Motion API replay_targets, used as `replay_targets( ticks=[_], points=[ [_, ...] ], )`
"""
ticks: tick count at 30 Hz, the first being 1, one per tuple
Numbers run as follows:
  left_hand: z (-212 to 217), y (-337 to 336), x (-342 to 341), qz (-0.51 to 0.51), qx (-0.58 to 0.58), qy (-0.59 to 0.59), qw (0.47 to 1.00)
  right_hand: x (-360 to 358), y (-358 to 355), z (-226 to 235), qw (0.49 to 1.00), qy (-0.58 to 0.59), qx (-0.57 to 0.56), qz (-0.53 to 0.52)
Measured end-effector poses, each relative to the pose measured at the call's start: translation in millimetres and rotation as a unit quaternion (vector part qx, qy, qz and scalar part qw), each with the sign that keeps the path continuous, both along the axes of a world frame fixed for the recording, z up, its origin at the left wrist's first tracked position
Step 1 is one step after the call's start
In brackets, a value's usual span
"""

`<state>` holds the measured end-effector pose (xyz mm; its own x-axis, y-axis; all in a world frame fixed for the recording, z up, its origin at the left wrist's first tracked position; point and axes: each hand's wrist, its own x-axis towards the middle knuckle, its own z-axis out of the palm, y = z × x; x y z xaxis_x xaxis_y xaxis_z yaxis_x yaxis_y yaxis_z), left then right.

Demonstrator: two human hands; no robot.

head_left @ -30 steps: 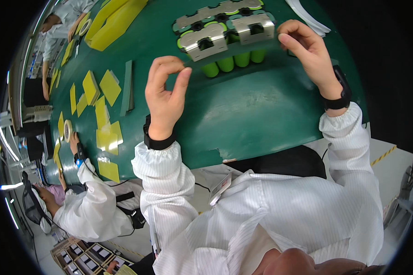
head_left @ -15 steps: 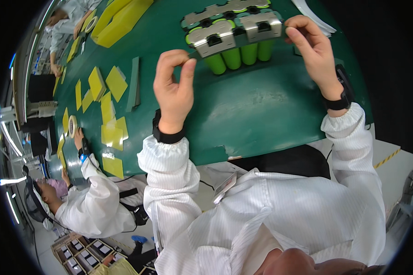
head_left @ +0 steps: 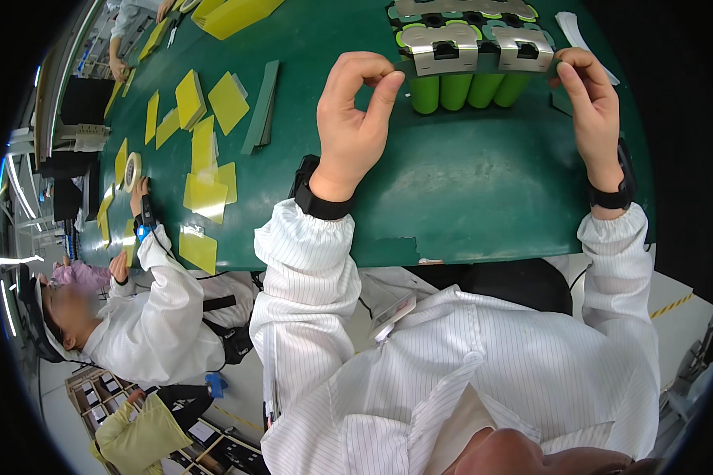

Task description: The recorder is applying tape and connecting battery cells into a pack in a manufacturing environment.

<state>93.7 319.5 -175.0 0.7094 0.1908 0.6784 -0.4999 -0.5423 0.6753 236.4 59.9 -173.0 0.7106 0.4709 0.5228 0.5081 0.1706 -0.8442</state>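
A battery pack of green cylindrical cells (head_left: 455, 92) stands upright at the far side of the green table, with silver metal plates (head_left: 445, 49) bent over its top and near edge. A narrow dark green strip (head_left: 488, 62) stretches along its near side, level with the plates' lower part. My left hand (head_left: 358, 119) pinches the strip's left end between thumb and index finger. At the other end, my right hand (head_left: 592, 103) pinches it in the same way. Whether the strip is stuck to the plates, I cannot tell.
Yellow sheets (head_left: 206, 190) lie scattered across the left of the table (head_left: 483, 190). Dark green strips (head_left: 263, 107) lie left of my left hand, a white curved strip (head_left: 585, 43) behind my right. A co-worker (head_left: 154, 305) sits at the left, one hand by a tape roll (head_left: 133, 171).
The view has shifted, so the pack and both hands appear further right and the pack looks more level. Both hands keep their pinch on the strip.
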Motion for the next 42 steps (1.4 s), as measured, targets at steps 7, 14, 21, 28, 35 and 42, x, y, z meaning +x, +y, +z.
replay_targets(
  ticks=[7, 14, 21, 28, 35, 42],
  points=[
    [0.0, 1.8, 0.3, 0.009, 0.005, -0.004, 1.0, 0.7, 2.6, -0.3, 1.0, -0.01, 0.005, 0.0],
    [0.3, -0.2, 0.4, 0.012, -0.006, 0.015, 1.0, -4.2, 3.5, 4.6, 1.0, -0.02, 0.004, -0.019],
    [-2.8, -1.7, -0.7, 0.0, -0.018, 0.008, 1.0, -9.5, 6.4, 9.3, 0.999, 0.035, 0.034, 0.022],
    [-2.1, -3.7, 0.3, 0.005, -0.032, 0.01, 0.999, -4.9, 5.8, 4.2, 0.999, 0.02, 0.035, 0.015],
    [0.3, -2.7, 0.2, -0.011, -0.033, 0.008, 0.999, -8.2, 6.5, 8.4, 0.999, 0.013, 0.028, 0.008],
    [-0.9, -1.3, -2.0, -0.003, -0.021, 0.021, 1.0, -11.0, 4.2, 7.4, 0.999, 0.023, 0.024, 0.01]
  ],
)
